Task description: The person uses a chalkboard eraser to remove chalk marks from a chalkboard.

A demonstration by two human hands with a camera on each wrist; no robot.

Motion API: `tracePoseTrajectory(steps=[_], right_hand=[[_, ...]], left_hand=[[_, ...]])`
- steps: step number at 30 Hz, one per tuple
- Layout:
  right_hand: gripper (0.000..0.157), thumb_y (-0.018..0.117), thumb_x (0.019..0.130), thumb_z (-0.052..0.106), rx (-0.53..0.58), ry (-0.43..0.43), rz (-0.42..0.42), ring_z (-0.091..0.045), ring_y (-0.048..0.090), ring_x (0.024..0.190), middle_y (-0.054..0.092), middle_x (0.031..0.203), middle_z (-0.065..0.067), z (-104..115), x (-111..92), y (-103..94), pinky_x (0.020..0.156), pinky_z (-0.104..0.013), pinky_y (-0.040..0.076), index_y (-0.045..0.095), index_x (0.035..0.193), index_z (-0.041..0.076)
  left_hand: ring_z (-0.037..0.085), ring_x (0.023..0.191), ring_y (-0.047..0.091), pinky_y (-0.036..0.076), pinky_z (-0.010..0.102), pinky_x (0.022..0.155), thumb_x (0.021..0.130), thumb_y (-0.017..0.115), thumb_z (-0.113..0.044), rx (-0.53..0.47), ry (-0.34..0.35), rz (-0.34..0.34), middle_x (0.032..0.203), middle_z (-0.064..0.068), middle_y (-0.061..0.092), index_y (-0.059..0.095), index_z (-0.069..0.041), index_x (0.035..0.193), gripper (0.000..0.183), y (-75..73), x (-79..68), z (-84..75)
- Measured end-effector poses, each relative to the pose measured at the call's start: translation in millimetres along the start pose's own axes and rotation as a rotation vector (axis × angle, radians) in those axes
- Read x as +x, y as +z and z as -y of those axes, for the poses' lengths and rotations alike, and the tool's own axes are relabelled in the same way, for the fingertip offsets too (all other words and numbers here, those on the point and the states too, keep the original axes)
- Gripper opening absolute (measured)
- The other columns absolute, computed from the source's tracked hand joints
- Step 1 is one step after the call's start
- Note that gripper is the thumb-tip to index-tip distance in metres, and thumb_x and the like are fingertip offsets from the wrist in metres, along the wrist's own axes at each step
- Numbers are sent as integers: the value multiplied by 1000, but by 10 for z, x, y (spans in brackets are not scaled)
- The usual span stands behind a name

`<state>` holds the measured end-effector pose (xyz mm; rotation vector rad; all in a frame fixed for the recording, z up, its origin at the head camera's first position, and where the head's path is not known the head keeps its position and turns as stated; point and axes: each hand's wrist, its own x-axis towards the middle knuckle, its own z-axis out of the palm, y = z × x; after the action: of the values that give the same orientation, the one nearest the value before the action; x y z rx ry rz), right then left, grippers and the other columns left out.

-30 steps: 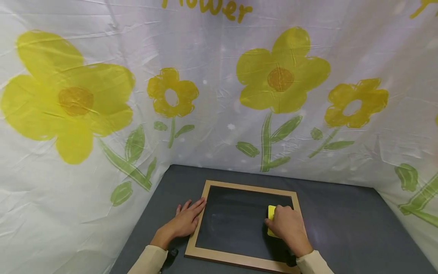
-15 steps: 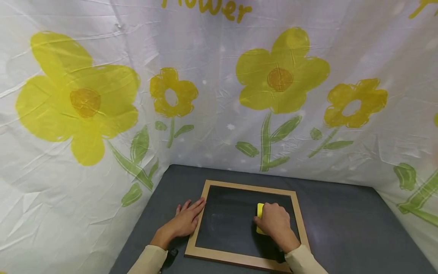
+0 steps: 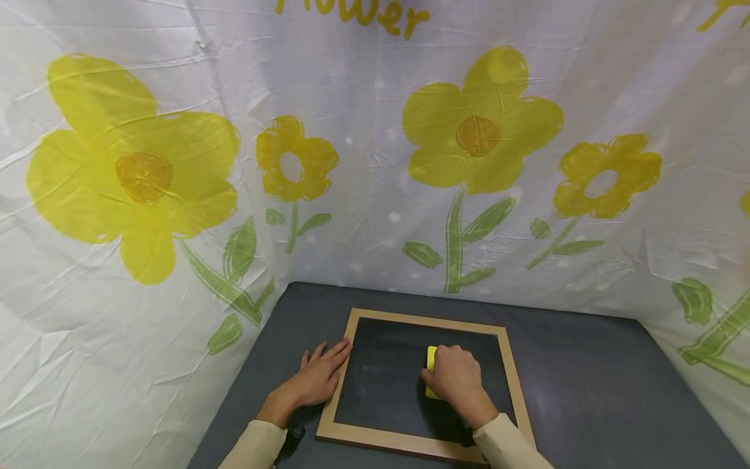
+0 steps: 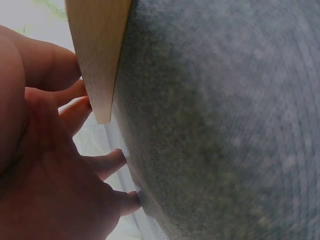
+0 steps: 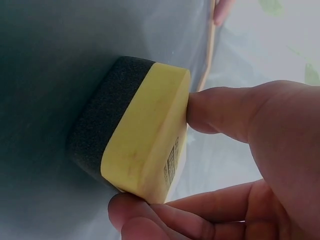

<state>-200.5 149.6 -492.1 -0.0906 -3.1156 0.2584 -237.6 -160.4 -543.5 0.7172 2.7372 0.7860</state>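
A small chalkboard (image 3: 383,368) with a light wooden frame (image 3: 422,318) lies flat on the dark table. My right hand (image 3: 456,374) grips a chalkboard eraser (image 5: 142,125) by its yellow back, thumb on one side and fingers on the other. The eraser's dark foam underside lies against the black surface, right of the board's middle. At the board's left side, my left hand (image 3: 316,378) rests with fingers spread and nearly straight. In the left wrist view, its thumb and some fingertips touch the wooden edge, while other fingertips are on the table.
Dark cloth covers the table (image 3: 592,384), which extends right of the board. Behind and to both sides hangs a white curtain (image 3: 363,215) printed with yellow flowers, meeting the table's back edge. Faint pale smudges show on the board's left part.
My right hand has slid the eraser leftward across the board, from near the right frame toward the middle. The left hand and the board have stayed in place.
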Motion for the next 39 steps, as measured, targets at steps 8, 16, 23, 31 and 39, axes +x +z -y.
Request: tracePoseTrajectory(steps=[8,16,23,31,39], right_hand=[[44,87,90,45,5,-8,4,-23,59,61,61,73,-9,109,14,55,53,-40,55,72,89,3],[44,87,90,45,18,-9,15,-22,59,60,60,72,-8,205,35,80,54,-40,56,73,89,4],[43,88,90,44,30,-52,-4,-22,59,59,59,71,-7,335,37,107,53,-39,56,72,87,5],[44,88,90,46,22,-79,-8,-23,60,59,60,72,-8,514,70,127,54,-39,58,73,89,4],[46,90,88,47,27,-116,-24,-24,64,63,64,74,-9,702,103,170,58,-41,61,76,91,3]], left_hand=[[58,162,25,13,88,120,110,55,-5,9,6,-5,180,9,33,41,-10,170,62,17,-12,12],[64,159,23,9,91,117,108,54,-6,-29,42,-18,179,13,34,42,-7,169,62,9,-22,22],[60,162,23,11,89,120,111,53,-6,-2,14,1,180,11,32,41,-9,170,61,20,-17,26],[59,161,25,13,88,119,110,54,-6,11,8,-6,180,9,34,42,-10,170,61,28,-17,18],[59,161,26,13,88,120,110,55,-6,11,13,-12,179,9,35,43,-9,169,60,16,-12,13]])
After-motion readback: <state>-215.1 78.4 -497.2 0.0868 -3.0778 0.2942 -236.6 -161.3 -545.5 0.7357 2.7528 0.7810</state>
